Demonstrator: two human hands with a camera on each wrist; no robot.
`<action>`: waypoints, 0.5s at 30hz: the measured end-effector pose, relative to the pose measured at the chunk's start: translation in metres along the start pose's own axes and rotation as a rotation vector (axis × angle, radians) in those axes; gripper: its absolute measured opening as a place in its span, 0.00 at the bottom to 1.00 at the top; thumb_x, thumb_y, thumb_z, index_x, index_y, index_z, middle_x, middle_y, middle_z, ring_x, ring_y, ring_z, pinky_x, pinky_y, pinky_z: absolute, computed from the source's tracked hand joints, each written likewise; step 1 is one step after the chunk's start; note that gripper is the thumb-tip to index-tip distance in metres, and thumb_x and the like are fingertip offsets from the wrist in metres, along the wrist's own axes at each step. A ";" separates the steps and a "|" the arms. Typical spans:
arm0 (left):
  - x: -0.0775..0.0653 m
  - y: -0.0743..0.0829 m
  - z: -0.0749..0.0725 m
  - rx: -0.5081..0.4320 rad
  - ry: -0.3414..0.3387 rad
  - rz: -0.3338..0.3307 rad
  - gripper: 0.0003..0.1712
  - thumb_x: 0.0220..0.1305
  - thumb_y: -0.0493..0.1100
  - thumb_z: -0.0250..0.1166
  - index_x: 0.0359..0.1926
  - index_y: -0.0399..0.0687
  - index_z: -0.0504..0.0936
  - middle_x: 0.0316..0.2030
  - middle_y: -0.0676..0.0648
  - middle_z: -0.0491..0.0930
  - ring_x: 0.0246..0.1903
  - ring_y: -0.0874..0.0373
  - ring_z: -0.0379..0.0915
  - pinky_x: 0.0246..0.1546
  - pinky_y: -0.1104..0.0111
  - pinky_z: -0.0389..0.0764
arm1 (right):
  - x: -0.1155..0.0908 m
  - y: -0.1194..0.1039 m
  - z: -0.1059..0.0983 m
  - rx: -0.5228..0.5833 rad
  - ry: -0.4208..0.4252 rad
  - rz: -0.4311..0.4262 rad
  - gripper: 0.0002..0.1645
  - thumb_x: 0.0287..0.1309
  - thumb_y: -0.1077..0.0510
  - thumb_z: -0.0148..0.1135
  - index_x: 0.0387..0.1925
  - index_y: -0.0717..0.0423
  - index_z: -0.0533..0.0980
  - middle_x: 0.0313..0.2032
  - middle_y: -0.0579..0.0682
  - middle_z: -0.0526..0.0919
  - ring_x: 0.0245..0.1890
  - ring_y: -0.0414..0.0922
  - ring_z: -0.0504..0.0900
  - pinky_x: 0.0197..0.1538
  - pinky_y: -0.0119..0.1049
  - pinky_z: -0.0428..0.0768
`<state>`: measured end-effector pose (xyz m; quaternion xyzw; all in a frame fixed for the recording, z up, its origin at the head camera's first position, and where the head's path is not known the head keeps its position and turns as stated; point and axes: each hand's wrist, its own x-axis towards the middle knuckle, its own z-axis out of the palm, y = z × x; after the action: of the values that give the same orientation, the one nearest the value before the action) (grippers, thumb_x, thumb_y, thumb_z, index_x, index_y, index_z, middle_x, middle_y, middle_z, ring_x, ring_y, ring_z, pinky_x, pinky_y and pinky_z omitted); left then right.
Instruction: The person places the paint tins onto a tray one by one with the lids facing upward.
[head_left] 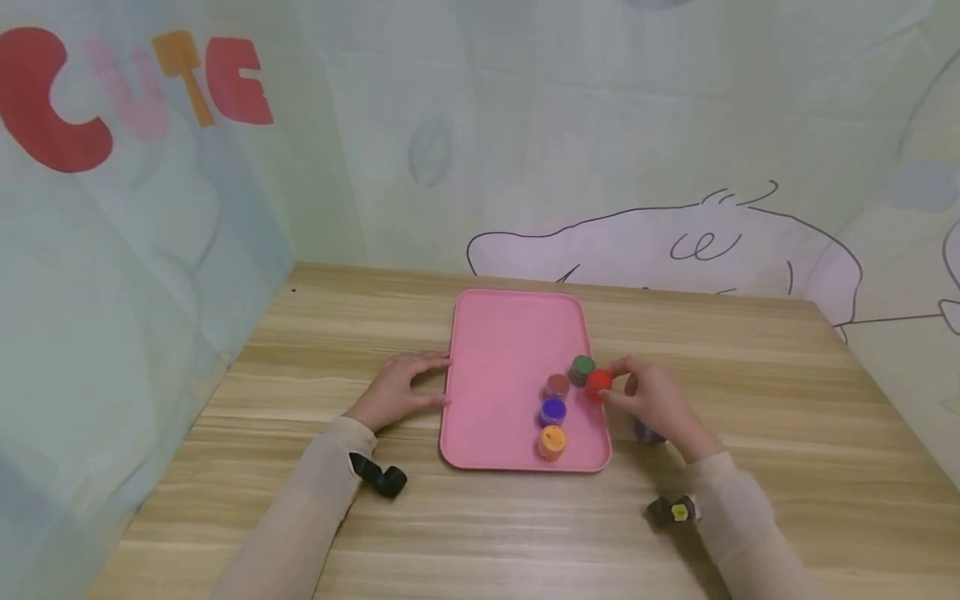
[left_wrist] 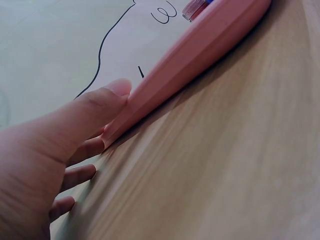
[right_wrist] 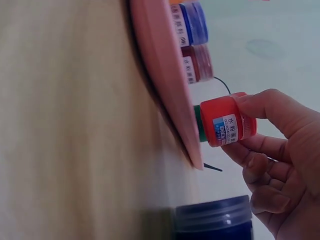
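Between thumb and fingers my right hand [head_left: 656,404] pinches a red gouache paint jar [right_wrist: 225,120] at the right rim of a pink tray [head_left: 510,333]. My left hand [head_left: 401,387] rests against the tray's left edge, thumb and fingers touching its side. On the tray's right part stand a green jar [head_left: 582,369], a brownish-red jar [head_left: 557,386], a blue jar [head_left: 553,411] and an orange jar [head_left: 552,442]. A dark blue-purple jar [right_wrist: 214,220] stands on the table outside the tray, partly hidden by the right hand in the head view.
The wooden table [head_left: 480,533] extends around the tray on all sides. Behind it hangs a pale printed cloth [head_left: 570,150] with cartoon outlines. Black wrist cameras [head_left: 378,475] sit on both forearms, close to the tabletop.
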<state>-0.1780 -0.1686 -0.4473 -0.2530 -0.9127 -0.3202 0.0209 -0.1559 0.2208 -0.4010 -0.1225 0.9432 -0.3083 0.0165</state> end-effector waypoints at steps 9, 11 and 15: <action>0.000 0.000 -0.001 0.007 -0.001 -0.002 0.35 0.55 0.55 0.71 0.63 0.50 0.75 0.65 0.45 0.72 0.66 0.43 0.65 0.69 0.45 0.59 | 0.002 -0.005 0.008 0.015 -0.011 -0.025 0.19 0.54 0.53 0.70 0.45 0.58 0.79 0.21 0.47 0.74 0.19 0.41 0.67 0.19 0.29 0.66; 0.000 0.000 -0.002 0.004 -0.005 -0.005 0.35 0.55 0.55 0.71 0.63 0.51 0.75 0.65 0.45 0.72 0.66 0.43 0.64 0.69 0.45 0.58 | 0.002 -0.005 0.009 0.017 -0.011 -0.025 0.19 0.53 0.54 0.70 0.45 0.58 0.79 0.23 0.48 0.76 0.20 0.41 0.67 0.20 0.29 0.67; 0.000 0.001 -0.001 -0.002 -0.010 -0.006 0.35 0.55 0.55 0.71 0.63 0.51 0.75 0.65 0.45 0.72 0.66 0.43 0.64 0.69 0.46 0.58 | 0.002 -0.005 0.012 0.024 -0.017 -0.009 0.19 0.52 0.54 0.71 0.45 0.57 0.80 0.29 0.49 0.80 0.23 0.42 0.69 0.22 0.28 0.69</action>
<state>-0.1777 -0.1688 -0.4463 -0.2517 -0.9133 -0.3200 0.0152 -0.1554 0.2092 -0.4077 -0.1291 0.9386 -0.3189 0.0246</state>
